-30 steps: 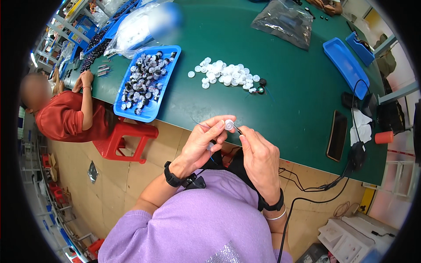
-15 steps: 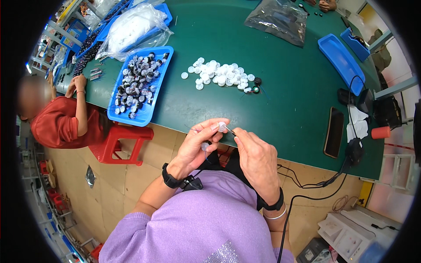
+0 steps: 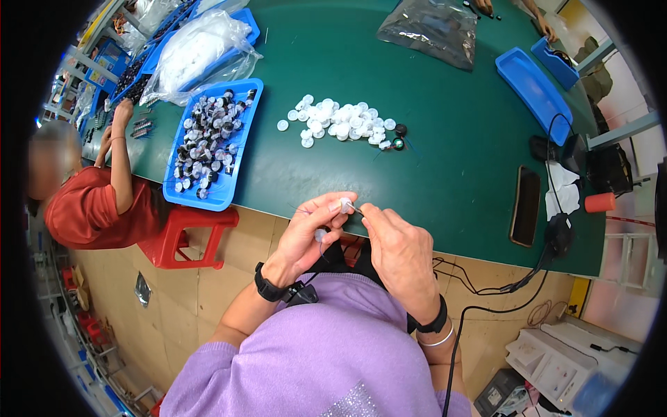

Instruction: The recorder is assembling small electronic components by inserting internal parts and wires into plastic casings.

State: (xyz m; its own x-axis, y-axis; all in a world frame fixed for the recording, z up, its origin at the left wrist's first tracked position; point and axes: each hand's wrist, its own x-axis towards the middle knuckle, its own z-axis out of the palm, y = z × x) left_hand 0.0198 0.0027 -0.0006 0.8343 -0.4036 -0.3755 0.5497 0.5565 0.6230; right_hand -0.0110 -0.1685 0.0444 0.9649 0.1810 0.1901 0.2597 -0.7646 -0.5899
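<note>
My left hand (image 3: 310,227) is closed, pinching a small white plastic cap (image 3: 345,204) between thumb and fingertips. A second white-capped part (image 3: 320,235) is tucked against the lower fingers of that hand, and thin wires stick out beside it. My right hand (image 3: 399,251) is closed round a thin metal tool (image 3: 356,209), its tip at the pinched cap; the grip hides most of the tool. Beyond my hands, a loose pile of white round caps (image 3: 340,121) lies on the green table (image 3: 299,170). Two black round parts (image 3: 399,144) with thin wires lie at its right end.
A blue tray (image 3: 227,197) of black-and-white parts stands left. Behind it is a clear bag (image 3: 201,52) of white pieces. A grey bag (image 3: 431,35), an empty blue tray (image 3: 535,94), a phone (image 3: 524,206) and cables (image 3: 549,257) lie around. A person in red sits left.
The view has shifted slightly. My hands keep nearly the same pose, with the tool still at the cap. The co-worker on the left has raised an arm; another person's hand shows at the upper right.
</note>
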